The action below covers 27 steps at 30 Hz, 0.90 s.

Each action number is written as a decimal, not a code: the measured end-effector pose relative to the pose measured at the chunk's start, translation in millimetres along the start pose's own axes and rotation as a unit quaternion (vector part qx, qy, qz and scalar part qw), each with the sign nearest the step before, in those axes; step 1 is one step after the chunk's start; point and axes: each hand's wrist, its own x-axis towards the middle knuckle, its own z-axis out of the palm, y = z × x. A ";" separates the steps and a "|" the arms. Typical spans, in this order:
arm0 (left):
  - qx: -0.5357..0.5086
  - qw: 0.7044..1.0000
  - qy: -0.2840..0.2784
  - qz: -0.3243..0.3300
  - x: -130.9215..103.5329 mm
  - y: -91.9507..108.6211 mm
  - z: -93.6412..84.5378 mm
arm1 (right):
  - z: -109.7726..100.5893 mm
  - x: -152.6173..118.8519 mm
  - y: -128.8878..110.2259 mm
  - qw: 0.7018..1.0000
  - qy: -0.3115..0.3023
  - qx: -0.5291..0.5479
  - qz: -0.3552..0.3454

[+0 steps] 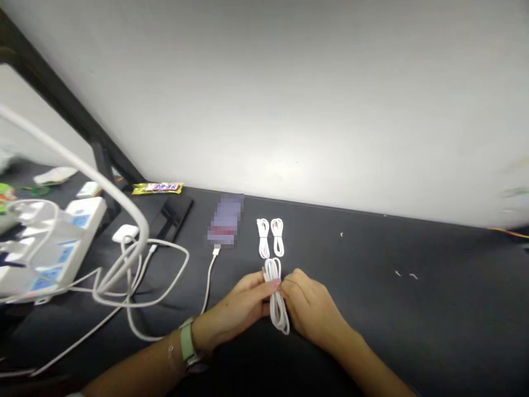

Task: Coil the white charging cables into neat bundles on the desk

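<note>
A coiled white cable point(279, 314) is held upright near the desk's front, below two smaller coiled white cables. My left hand point(250, 298) grips it from the left, with the thumb across the middle of the coil. On the right side, my right hand point(308, 300) has its fingers bent and pressed together against the coil's middle; what they pinch there is too small to make out. The two bundled cables, one left point(263, 238) and one right point(278, 237), lie side by side on the black desk point(351, 286).
A blurred-out phone point(226, 220) with a plugged-in cable lies left of the bundles. Farther left are a snack packet point(157, 188), a black stand point(176, 220), looped white cables point(165, 300) and a power strip point(85, 231). The wall point(289, 99) rises behind. White scraps lie at right.
</note>
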 end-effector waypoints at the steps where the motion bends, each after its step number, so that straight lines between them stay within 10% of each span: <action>1: -0.003 1.000 -0.007 -0.016 -0.3 0.8 0.1 | -0.6 -0.1 -0.8 1.000 0.007 0.000 -0.007; 7: -0.024 0.997 -0.035 -0.061 0.2 2.4 0.8 | -4.2 1.7 -5.9 0.999 0.022 0.001 -0.029; 27: 0.315 0.946 -0.008 0.077 -8.8 15.9 6.8 | -6.8 -1.6 -3.7 0.998 -0.046 0.040 0.033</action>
